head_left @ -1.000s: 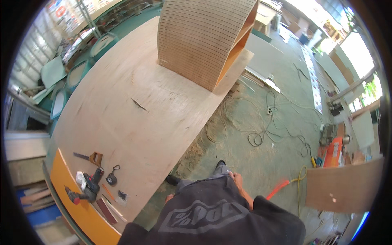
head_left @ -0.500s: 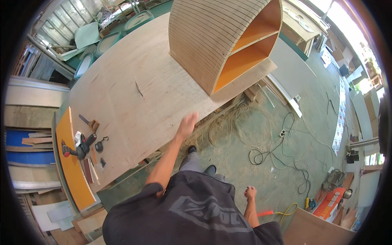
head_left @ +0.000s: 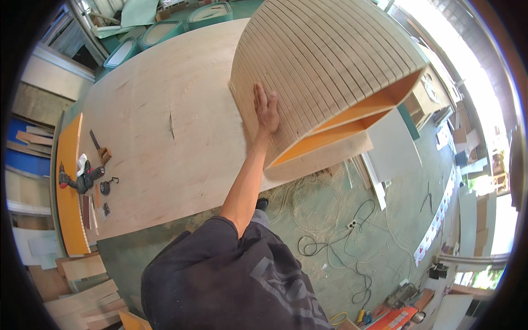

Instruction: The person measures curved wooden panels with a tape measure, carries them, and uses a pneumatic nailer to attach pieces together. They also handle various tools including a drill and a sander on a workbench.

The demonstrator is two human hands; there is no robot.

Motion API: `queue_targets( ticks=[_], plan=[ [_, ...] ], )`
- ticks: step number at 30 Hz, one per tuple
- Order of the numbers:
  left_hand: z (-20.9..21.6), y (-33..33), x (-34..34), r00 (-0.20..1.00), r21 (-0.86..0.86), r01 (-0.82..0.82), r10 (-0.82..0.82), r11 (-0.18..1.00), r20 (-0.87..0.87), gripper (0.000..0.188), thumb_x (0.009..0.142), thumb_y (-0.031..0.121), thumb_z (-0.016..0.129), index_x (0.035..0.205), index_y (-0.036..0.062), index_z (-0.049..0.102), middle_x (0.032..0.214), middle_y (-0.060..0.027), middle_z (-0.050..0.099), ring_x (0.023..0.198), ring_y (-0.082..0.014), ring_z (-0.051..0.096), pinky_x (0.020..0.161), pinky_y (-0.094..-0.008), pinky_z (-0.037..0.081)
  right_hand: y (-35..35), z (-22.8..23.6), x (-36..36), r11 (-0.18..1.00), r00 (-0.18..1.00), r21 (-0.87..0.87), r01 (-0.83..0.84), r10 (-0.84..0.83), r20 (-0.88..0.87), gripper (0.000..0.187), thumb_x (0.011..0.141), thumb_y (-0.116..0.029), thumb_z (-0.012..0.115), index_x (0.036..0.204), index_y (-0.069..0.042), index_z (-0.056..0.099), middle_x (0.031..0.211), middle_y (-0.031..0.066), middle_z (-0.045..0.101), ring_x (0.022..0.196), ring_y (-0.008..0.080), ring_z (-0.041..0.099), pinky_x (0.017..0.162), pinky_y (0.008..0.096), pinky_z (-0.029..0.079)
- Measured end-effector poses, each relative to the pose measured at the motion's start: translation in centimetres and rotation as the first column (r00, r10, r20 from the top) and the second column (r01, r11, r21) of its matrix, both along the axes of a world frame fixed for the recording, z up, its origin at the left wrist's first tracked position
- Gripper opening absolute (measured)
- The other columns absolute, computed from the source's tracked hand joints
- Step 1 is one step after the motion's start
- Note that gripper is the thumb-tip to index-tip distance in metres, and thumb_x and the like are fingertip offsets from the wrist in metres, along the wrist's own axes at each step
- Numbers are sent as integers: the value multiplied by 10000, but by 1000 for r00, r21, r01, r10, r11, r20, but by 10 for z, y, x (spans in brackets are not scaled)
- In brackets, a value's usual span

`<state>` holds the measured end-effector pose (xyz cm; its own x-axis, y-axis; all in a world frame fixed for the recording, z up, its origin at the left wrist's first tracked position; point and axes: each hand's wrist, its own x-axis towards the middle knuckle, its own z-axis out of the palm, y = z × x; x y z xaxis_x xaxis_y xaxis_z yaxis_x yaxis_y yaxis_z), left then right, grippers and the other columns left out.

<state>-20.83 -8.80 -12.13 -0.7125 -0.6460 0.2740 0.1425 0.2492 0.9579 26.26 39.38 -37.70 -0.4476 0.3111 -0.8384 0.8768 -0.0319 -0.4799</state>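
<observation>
A curved wooden cabinet [head_left: 313, 71] stands on the large plywood work table [head_left: 148, 159]. Narrow grooved strips cover its rounded side, and its open end shows orange shelving [head_left: 335, 132]. My left hand [head_left: 267, 111] lies flat against the lower part of that slatted side, fingers stretched and pointing away from me. It grips nothing. My right hand is out of sight.
At the table's left lie an orange panel [head_left: 71, 190], a cordless drill [head_left: 88, 179], a handsaw [head_left: 103, 154] and a tape measure [head_left: 107, 186]. Oval green-rimmed frames [head_left: 159, 34] stand beyond the far edge. Cables [head_left: 352, 225] snake over the floor at right.
My left hand has moved forward from the table's near edge onto the cabinet's side. My right hand has left the view. The view has shifted, bringing the cabinet closer.
</observation>
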Motion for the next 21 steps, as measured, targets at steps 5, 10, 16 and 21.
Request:
queue_targets(
  ticks=[5, 10, 16, 21],
  plan=[
    [-51, -20, -21, 975, 210, -203, 178, 956, 132, 772, 1014, 503, 343, 1513, -72, 214, 1594, -254, 195, 1501, -343, 137, 1211, -393, 102, 2, 11, -81, 986, 986, 4, -169, 169, -4, 160, 920, -163, 565, 834, -29, 580, 659, 71, 586, 507, 165, 548, 442, 306, 423],
    [-135, -31, 7, 996, 641, -90, 81, 762, 44, 574, 1024, 399, 330, 1266, -68, 560, 1241, -215, 619, 1204, -290, 567, 1035, -398, 414, 41, 42, -284, 973, 913, 126, -191, 224, -340, 190, 919, -163, 566, 779, -35, 574, 660, 68, 586, 511, 161, 541, 452, 307, 420],
    [-107, 40, 63, 959, 877, -69, -211, 476, 190, 698, 1048, 543, 258, 1460, -6, 382, 1481, -131, 448, 1362, -223, 425, 1125, -344, 346, 29, 185, -578, 879, 512, 457, -140, 459, -726, 494, 908, -288, 674, 1300, -16, 547, 1214, 116, 609, 1073, 242, 606, 804, 375, 531],
    [-43, 95, 96, 972, 746, -62, -130, 663, 197, 696, 1055, 524, 251, 1549, 35, 218, 1586, -130, 294, 1471, -225, 246, 1209, -358, 167, -30, 290, -692, 790, 163, 538, -295, 596, -786, 615, 847, -219, 730, 1378, -58, 464, 1341, 142, 525, 1287, 306, 484, 975, 447, 444]
  ],
)
